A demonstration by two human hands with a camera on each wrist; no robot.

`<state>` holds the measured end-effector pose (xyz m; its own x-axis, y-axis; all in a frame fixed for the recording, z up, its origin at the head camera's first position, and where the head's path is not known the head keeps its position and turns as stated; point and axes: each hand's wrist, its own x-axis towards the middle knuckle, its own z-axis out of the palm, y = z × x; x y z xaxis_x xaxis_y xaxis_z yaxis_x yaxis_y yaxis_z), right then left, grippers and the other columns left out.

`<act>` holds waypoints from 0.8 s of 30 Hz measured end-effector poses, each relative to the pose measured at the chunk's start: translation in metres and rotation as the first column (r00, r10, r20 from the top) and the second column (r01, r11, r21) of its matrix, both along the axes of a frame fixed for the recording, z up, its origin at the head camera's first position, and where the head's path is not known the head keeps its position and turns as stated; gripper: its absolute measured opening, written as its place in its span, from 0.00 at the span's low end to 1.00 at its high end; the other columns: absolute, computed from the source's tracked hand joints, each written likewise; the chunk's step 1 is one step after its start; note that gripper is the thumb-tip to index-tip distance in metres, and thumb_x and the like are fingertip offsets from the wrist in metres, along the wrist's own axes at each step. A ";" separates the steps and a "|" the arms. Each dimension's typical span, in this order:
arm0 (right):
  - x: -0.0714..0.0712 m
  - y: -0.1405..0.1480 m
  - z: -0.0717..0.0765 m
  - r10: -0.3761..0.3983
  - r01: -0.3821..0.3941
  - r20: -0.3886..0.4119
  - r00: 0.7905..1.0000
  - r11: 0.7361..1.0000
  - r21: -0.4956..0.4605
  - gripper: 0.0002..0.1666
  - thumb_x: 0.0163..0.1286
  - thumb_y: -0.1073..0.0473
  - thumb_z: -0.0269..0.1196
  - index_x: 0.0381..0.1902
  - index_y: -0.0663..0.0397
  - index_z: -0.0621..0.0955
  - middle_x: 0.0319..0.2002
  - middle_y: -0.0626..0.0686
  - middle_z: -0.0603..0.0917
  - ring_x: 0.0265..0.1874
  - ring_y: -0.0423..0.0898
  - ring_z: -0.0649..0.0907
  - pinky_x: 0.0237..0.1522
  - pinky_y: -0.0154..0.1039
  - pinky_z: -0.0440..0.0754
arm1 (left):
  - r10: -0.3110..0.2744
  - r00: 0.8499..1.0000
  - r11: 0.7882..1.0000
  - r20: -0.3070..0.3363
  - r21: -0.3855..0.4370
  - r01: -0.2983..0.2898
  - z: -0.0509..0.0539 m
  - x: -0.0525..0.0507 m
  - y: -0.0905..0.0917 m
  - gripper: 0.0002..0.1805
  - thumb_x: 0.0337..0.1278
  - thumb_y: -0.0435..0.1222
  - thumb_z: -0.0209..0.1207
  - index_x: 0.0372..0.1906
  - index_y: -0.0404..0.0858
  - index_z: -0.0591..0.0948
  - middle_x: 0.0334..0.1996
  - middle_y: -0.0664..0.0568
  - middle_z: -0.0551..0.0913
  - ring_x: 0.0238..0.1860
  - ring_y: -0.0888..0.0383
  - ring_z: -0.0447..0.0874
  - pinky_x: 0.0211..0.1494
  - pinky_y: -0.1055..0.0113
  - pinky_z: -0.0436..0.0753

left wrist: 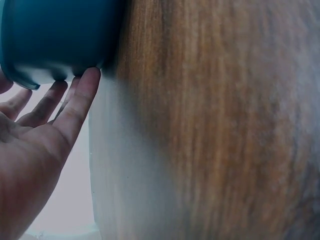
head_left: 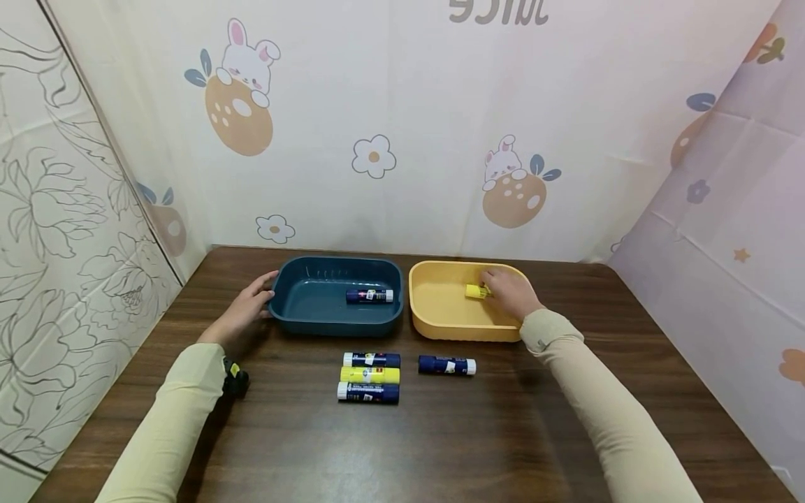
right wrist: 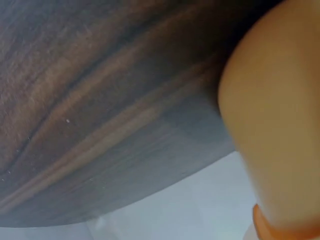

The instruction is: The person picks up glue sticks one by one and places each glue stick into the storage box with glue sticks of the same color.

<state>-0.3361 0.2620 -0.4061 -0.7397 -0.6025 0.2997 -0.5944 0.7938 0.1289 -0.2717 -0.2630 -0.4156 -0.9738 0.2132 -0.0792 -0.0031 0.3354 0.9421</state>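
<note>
My right hand [head_left: 511,292] reaches into the yellow tray [head_left: 418,323] and holds a yellow glue stick [head_left: 475,291] near the tray floor, its far end covered by the fingers. The left hand [head_left: 250,304] is at the left end of the dark blue tray [head_left: 339,327]. In the left wrist view, the extended fingers [left wrist: 80,102] touch that tray's outer wall. One dark blue glue stick [head_left: 370,296] lies inside the blue tray. The right wrist view shows the yellow tray's outer side [right wrist: 280,115]; the hand is out of sight there.
In front of the blue tray, a dark blue [head_left: 372,360], a yellow [head_left: 370,375] and another dark blue glue stick [head_left: 368,392] lie side by side. A separate dark blue glue stick [head_left: 447,365] lies before the yellow tray. A patterned curtain [head_left: 377,202] hangs behind the wooden table [head_left: 440,447].
</note>
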 end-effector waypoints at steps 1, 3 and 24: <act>0.001 0.000 0.001 -0.007 0.007 0.018 1.000 1.000 -0.007 0.16 0.50 0.69 0.72 0.35 0.61 0.78 0.32 0.56 0.79 0.29 0.51 0.78 0.33 0.47 0.77 | 0.000 1.000 1.000 0.000 0.002 0.000 0.000 0.000 0.000 0.30 0.74 0.35 0.36 0.76 0.37 0.45 0.68 0.28 0.53 0.62 0.34 0.64 0.59 0.46 0.72; 0.003 -0.001 0.001 -0.028 0.029 0.056 0.998 1.000 -0.013 0.15 0.52 0.69 0.71 0.36 0.62 0.78 0.33 0.57 0.79 0.31 0.52 0.78 0.34 0.48 0.77 | 0.002 1.000 1.000 0.000 0.004 -0.002 0.001 0.000 0.000 0.30 0.74 0.35 0.36 0.76 0.37 0.46 0.68 0.28 0.53 0.62 0.34 0.64 0.59 0.46 0.72; 0.013 -0.001 0.015 -0.065 0.064 0.071 0.995 0.998 0.017 0.17 0.55 0.68 0.66 0.43 0.63 0.78 0.37 0.60 0.78 0.34 0.55 0.78 0.33 0.51 0.79 | -0.008 1.000 1.000 -0.013 0.023 0.008 0.000 0.003 0.001 0.30 0.74 0.35 0.35 0.76 0.36 0.45 0.70 0.29 0.50 0.63 0.34 0.62 0.57 0.49 0.74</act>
